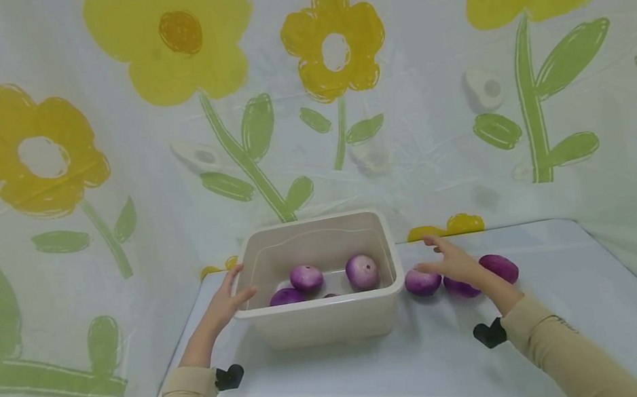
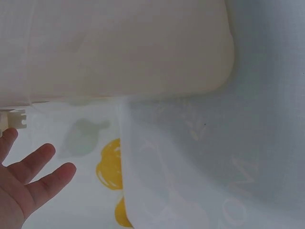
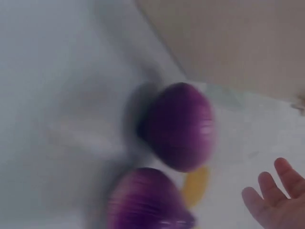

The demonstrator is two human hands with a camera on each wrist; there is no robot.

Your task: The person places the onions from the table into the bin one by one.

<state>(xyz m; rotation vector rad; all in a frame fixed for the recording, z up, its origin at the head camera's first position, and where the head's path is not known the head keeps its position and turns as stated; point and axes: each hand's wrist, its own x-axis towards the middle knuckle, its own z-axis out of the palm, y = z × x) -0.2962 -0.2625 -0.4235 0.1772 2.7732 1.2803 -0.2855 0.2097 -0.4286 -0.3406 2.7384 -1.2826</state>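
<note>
Left hand (image 1: 226,303) and right hand (image 1: 457,263) are both spread wide, fingers and thumbs apart. Between them sits a cream, rectangular plastic bin (image 1: 324,321) with rounded corners and a thick rim. The left hand is at the bin's left side, its thumb by the near corner of the rim; whether it touches cannot be told. In the left wrist view, a small, pale notched piece (image 2: 19,119) lies just beside one of its fingertips.

Just right of the bin, the right hand hovers over the nearest of three round, glossy purple onions. This pale-fronted onion (image 1: 420,284) lies below its thumb. The middle onion (image 1: 460,288) is under the hand and partly covered by it, while the darkest onion (image 1: 500,268) lies just right of the wrist.

Inside the bin, between the hands, are more purple-and-white onions: one (image 1: 306,278) left of centre, a large one (image 1: 362,274) nearer the right hand, and a darker one (image 1: 286,296) nearer the left. The front wall hides part of the darker one and nearly all of another. The side walls stand between the hands and these onions.

Beneath the hands is a pale bluish tabletop (image 1: 347,390); beyond them hangs white cloth (image 1: 430,161) printed with yellow flowers.
</note>
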